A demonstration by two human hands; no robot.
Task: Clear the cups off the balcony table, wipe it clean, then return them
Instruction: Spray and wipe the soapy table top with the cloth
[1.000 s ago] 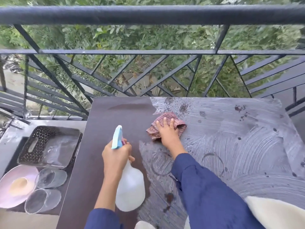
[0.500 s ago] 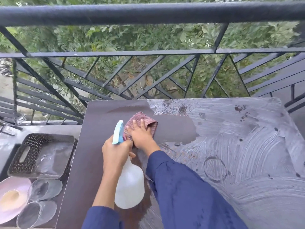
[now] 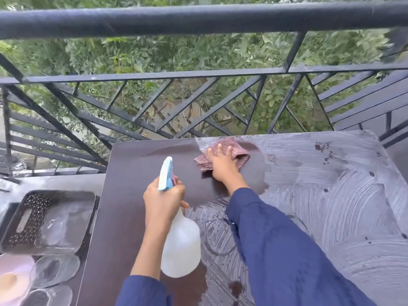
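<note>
The dark brown balcony table (image 3: 136,217) is clean on its left part and covered in whitish smears and dark spots on its right. My right hand (image 3: 223,164) presses a pink checked cloth (image 3: 240,154) flat on the tabletop near the far edge. My left hand (image 3: 162,199) grips a white spray bottle (image 3: 180,246) with a light blue trigger head, held upright over the table's near left part. Two clear glass cups (image 3: 55,270) lie on a lower surface left of the table, beside a pale pink cup (image 3: 13,281).
A black perforated tray (image 3: 28,217) sits on the lower surface to the left, behind the cups. A black metal railing (image 3: 198,21) runs along the table's far edge, with green foliage beyond. Ring marks show on the table near my right sleeve.
My right hand slid the cloth left, then back right and farther toward the far edge, leaving a wider clean patch. The spray bottle stayed in my left hand.
</note>
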